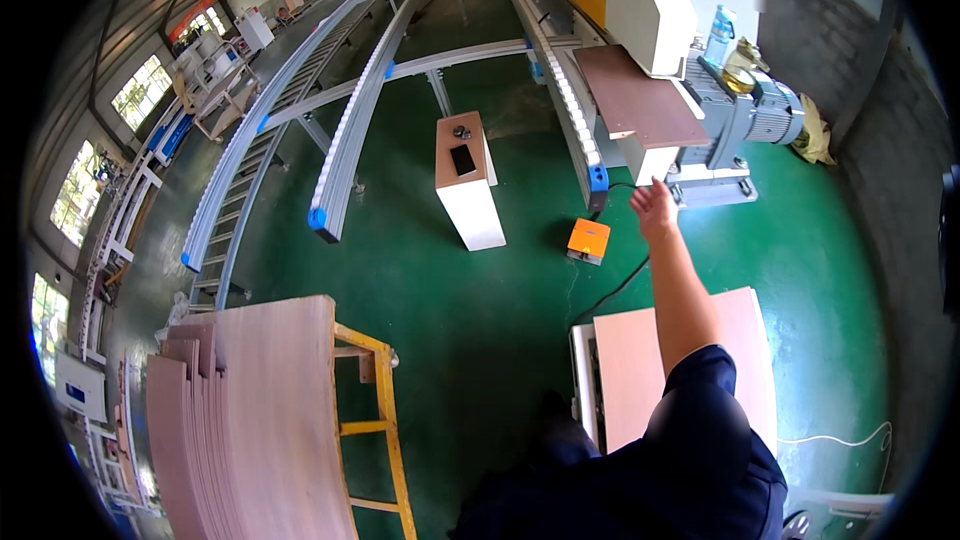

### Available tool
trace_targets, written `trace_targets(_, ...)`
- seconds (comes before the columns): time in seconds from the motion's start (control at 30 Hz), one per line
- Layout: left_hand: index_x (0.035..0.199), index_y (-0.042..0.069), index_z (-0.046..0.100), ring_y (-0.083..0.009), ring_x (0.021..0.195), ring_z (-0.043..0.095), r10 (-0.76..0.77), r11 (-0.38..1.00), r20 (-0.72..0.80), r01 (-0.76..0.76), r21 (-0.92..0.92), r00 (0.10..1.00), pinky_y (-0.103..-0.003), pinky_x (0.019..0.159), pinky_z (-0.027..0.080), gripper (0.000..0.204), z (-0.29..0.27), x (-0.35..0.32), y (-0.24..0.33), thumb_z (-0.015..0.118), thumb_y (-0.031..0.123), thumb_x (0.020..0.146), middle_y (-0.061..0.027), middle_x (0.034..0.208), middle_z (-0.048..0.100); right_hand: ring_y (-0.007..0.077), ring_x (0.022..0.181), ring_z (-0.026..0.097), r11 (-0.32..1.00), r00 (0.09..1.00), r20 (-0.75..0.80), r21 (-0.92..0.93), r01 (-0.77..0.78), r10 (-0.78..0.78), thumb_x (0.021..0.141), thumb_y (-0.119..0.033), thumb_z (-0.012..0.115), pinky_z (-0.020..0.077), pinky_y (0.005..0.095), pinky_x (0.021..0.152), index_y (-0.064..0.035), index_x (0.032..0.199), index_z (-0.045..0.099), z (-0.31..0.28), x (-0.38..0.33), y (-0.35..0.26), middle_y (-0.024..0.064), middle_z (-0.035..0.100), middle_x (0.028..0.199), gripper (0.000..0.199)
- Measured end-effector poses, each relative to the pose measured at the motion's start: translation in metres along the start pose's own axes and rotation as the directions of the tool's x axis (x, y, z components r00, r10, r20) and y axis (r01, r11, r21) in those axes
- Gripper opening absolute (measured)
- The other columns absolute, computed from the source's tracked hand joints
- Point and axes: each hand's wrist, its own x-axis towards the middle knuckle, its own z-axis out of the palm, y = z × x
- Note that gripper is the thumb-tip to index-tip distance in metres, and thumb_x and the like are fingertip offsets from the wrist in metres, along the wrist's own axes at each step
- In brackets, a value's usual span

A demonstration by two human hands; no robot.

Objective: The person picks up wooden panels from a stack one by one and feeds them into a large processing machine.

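Past right hand (pixel 655 207), board (pixel 640 92) seemingly points lengthwise away.

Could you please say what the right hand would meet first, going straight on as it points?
Probably the brown board ahead of the right hand, or the white support beneath it; depth is unclear.

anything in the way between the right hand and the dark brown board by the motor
Nothing visible blocks the right hand from the near edge of the dark brown board; the white support shows beneath it. The orange box sits on the floor, left of that line.
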Motion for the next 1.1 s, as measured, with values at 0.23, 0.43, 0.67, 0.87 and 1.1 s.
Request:
trace_targets(0.23, 0.096, 0.006, 0.057, -0.018, 0.065, 0.06, 0.029, 0.95, -0.018, -0.033, -0.31, 0.999, -0.029, 0.053, 0.048, 0.027, -0.01, 0.011, 0.074, 0.046, 0.029, 0.091, -0.0091, 0.082, 0.062, 0.0345, 0.116, 0.046, 0.984, 0.998, -0.05, 0.175, -0.039, 0.048, 0.081, -0.031, 0.064, 0.0393, 0.0417, 0.099, 0.0017, 0.133, 0.027, 0.046, 0.094, -0.022, 0.0216, 0.043, 0.127, 0.072)
trace_targets(0.43, 0.094, 0.006, 0.057, -0.0207, 0.066, 0.061, 0.109, 0.93, 0.013, -0.097, -0.355, 0.994, -0.03, 0.053, 0.05, 0.026, -0.006, 0.02, 0.101, 0.044, 0.028, 0.092, -0.0107, 0.085, 0.064, 0.0314, 0.103, 0.056, 0.984, 0.999, 0.027, 0.174, -0.047, 0.043, 0.085, -0.025, 0.059, 0.0449, 0.0415, 0.094, 0.0036, 0.112, 0.046, 0.037, 0.128, -0.033, 0.019, 0.057, 0.104, 0.041)
trace_targets(0.67, 0.085, 0.005, 0.06, -0.0286, 0.075, 0.06, 0.27, 0.952, -0.043, -0.261, 0.16, 0.962, -0.041, 0.062, 0.049, 0.023, -0.006, 0.042, 0.091, 0.045, 0.022, 0.086, -0.015, 0.08, 0.061, 0.0367, 0.098, 0.056, 0.882, 0.987, 0.129, 0.471, 0.021, -0.093, 0.082, -0.006, 0.052, 0.0457, 0.0492, 0.093, 0.0041, 0.09, 0.05, 0.01, 0.105, -0.034, 0.0211, 0.057, 0.101, 0.013)
trace_targets(0.87, 0.083, 0.005, 0.061, -0.0319, 0.074, 0.058, 0.24, 0.922, -0.03, -0.218, 0.32, 0.97, -0.044, 0.063, 0.047, 0.025, -0.014, 0.043, 0.151, 0.05, 0.027, 0.082, -0.0167, 0.077, 0.059, 0.0365, 0.091, 0.058, 0.903, 0.956, 0.19, 0.409, 0.131, -0.225, 0.074, -0.001, 0.053, 0.0444, 0.0535, 0.092, 0.0058, 0.078, 0.053, -0.034, 0.013, -0.071, 0.018, 0.06, 0.087, 0.008)
trace_targets(1.1, 0.098, 0.012, 0.063, -0.0343, 0.086, 0.058, 0.443, 0.716, 0.053, -0.389, 0.579, 0.895, -0.051, 0.072, 0.046, 0.034, -0.043, 0.081, 0.163, 0.05, 0.039, 0.081, -0.0197, 0.095, 0.059, 0.0342, 0.091, 0.055, 0.897, 0.944, 0.129, 0.372, 0.239, -0.305, 0.065, -0.005, 0.06, 0.0407, 0.0555, 0.095, 0.0028, 0.072, 0.054, -0.069, -0.138, -0.057, 0.0141, 0.058, 0.082, 0.011)
